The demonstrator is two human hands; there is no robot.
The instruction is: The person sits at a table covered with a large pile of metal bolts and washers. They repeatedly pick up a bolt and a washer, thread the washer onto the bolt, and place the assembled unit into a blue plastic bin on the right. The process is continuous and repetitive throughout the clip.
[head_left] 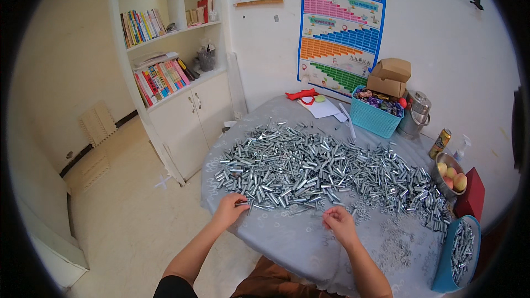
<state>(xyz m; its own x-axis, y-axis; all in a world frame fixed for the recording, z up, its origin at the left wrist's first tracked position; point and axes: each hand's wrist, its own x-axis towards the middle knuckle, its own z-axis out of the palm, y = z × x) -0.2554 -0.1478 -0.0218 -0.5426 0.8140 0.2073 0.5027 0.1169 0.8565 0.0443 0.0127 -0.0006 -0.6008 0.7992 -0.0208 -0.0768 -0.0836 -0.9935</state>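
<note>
A wide heap of silvery metal sleeves and bolts [309, 168] covers the middle of the round table. At the heap's near left edge, my left hand [228, 212] is closed with a small metal sleeve [242, 204] between thumb and fingers. My right hand [340, 225] is over the near side of the table, its fingertips pinched together; what they hold is too small to make out. Small nuts [361, 213] lie just right of it, and farther right spreads a patch of tiny washers [396, 245].
A blue bin [448, 265] of metal pieces stands at the right edge, near a red box [471, 196] and a fruit bowl [443, 183]. Behind are a can [440, 143], a metal pot [414, 118], a turquoise basket [375, 117] and papers [320, 109]. A bookshelf [182, 96] stands left.
</note>
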